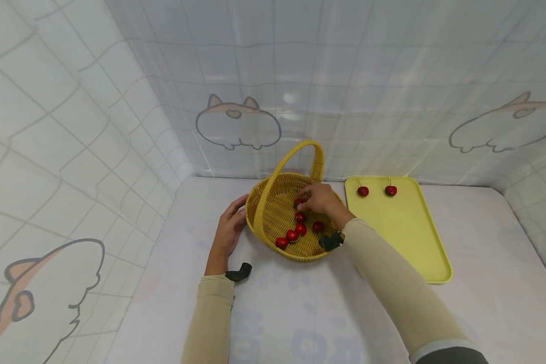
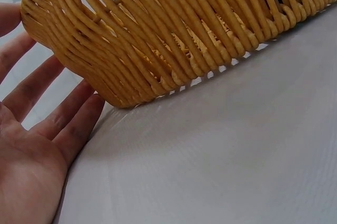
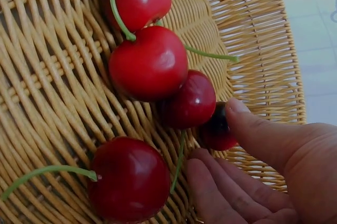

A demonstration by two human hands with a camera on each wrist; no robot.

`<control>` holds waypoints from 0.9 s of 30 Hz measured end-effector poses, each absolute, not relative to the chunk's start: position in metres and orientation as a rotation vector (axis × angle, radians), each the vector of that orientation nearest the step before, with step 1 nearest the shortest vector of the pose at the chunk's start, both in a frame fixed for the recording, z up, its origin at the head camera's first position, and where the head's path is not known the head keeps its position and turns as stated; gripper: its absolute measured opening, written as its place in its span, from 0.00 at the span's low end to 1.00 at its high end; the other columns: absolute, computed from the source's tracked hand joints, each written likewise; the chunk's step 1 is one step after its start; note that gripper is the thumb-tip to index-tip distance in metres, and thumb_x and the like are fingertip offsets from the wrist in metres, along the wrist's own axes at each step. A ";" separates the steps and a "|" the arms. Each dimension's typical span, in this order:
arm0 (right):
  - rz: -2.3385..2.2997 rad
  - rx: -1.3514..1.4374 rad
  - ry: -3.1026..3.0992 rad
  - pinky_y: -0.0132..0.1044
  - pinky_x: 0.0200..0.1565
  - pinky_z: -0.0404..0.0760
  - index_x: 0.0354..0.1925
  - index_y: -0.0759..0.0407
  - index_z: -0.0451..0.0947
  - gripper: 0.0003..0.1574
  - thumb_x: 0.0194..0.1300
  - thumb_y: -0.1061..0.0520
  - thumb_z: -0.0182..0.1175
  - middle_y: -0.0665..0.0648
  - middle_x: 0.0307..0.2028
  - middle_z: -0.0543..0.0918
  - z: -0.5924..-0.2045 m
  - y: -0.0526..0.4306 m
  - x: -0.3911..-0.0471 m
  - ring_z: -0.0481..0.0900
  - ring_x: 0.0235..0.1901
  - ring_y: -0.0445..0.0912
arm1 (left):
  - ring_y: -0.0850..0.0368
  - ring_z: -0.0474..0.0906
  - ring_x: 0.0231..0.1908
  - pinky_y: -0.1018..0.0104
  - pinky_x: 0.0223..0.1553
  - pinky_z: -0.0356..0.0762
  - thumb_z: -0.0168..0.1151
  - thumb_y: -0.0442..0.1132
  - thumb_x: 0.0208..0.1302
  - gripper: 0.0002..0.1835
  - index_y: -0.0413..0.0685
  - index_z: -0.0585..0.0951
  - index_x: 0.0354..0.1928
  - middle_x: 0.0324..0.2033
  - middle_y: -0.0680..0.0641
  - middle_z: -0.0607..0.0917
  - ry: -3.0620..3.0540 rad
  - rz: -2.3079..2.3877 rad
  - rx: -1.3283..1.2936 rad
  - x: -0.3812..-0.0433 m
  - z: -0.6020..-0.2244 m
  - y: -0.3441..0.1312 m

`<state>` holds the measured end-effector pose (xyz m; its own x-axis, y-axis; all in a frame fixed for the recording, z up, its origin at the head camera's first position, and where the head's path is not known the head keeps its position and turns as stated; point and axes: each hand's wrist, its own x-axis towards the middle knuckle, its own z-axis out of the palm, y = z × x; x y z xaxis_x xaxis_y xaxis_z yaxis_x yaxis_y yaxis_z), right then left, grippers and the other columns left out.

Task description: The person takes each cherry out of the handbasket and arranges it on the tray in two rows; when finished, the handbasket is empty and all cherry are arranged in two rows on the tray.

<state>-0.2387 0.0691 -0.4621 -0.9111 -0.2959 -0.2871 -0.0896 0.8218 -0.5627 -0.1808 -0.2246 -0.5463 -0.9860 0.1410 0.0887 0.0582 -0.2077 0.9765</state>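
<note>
A yellow wicker basket (image 1: pixel 273 202) with a tall arched handle stands on the table with several red cherries (image 1: pixel 291 235) inside. My right hand (image 1: pixel 320 198) reaches into it, and its thumb and fingers pinch a dark red cherry (image 3: pixel 218 130) at the far end of the row. Green stems show on several cherries in the right wrist view, one of them on a separate cherry (image 3: pixel 129 179) nearer the camera. On the basket's left side, my left hand (image 1: pixel 229 230) rests with its extended fingers (image 2: pixel 73 103) against the woven wall (image 2: pixel 158 39).
Right of the basket lies a yellow tray (image 1: pixel 391 227) with two stemmed cherries, a left one (image 1: pixel 363 191) and a right one (image 1: pixel 391 190), near its far edge. A white tiled-pattern backdrop (image 1: pixel 346 101) rises behind the table (image 1: pixel 296 303) and along the left side.
</note>
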 end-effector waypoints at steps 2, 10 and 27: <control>-0.787 -0.296 2.639 0.50 0.69 0.71 0.61 0.52 0.83 0.28 0.64 0.47 0.71 0.60 0.57 0.84 -0.463 0.069 -0.239 0.73 0.65 0.58 | 0.56 0.77 0.60 0.68 0.58 0.77 0.55 0.39 0.76 0.25 0.45 0.71 0.72 0.69 0.45 0.71 1.944 2.388 0.250 -0.181 -0.547 -0.225; -0.729 -0.369 2.659 0.49 0.68 0.71 0.61 0.54 0.83 0.29 0.64 0.46 0.71 0.60 0.55 0.86 -0.467 0.064 -0.239 0.78 0.61 0.56 | 0.56 0.76 0.61 0.68 0.58 0.77 0.54 0.39 0.77 0.25 0.43 0.70 0.73 0.68 0.45 0.71 1.964 2.381 0.259 -0.182 -0.549 -0.226; -0.803 -0.342 2.610 0.48 0.65 0.75 0.60 0.54 0.84 0.27 0.66 0.46 0.70 0.60 0.63 0.81 -0.470 0.065 -0.241 0.73 0.66 0.56 | 0.56 0.76 0.61 0.68 0.59 0.76 0.54 0.39 0.77 0.25 0.44 0.70 0.73 0.69 0.44 0.71 1.964 2.380 0.266 -0.181 -0.548 -0.226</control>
